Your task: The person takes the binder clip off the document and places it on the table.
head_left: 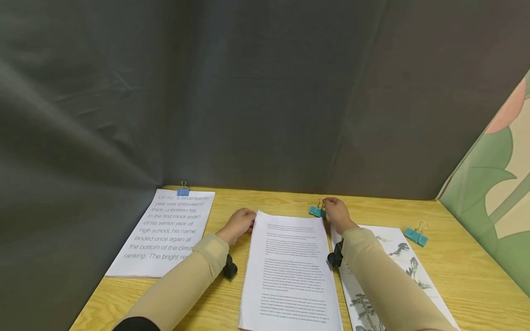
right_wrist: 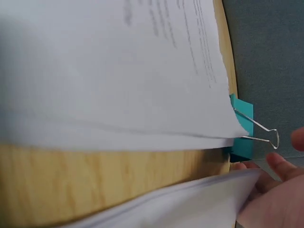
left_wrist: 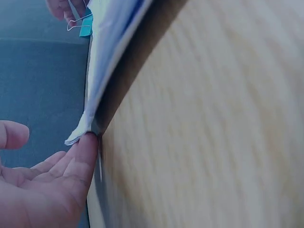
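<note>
- A wooden table stands against a dark grey cloth backdrop.
- The left hand lies with fingers loosely straight, one fingertip touching the far left corner of the middle paper stack; it grips nothing.
- The right hand is at the teal clip on the stack's far right corner; whether its fingers pinch the wire handles cannot be told.
- To the left lies a large-print sheet with a blue clip; to the right, an ink-painting sheet with another teal clip.
</note>
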{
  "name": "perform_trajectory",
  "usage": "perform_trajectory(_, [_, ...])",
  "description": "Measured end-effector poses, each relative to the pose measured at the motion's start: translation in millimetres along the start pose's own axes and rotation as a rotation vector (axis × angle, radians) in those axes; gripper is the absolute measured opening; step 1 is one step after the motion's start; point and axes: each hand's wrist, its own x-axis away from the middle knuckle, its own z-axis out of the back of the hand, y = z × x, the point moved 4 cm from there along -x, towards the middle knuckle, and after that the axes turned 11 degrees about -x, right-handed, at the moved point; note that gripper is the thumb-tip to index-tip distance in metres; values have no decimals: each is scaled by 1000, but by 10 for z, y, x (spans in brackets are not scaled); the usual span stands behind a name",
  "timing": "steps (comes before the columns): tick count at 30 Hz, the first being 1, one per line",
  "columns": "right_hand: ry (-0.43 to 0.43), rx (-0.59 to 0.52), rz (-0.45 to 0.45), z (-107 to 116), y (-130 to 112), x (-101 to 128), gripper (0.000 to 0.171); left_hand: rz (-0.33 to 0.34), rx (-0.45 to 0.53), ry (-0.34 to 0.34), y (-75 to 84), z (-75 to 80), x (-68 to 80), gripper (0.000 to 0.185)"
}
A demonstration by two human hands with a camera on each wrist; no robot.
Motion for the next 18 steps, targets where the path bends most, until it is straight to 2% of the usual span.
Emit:
perform_trajectory(9, [113, -12, 128, 7, -143, 86, 51, -16, 77, 28, -4, 127, 28, 50])
perform_trajectory(18, [177, -34, 219, -85, -239, 181, 47, -34, -18, 37, -17, 254, 53, 64])
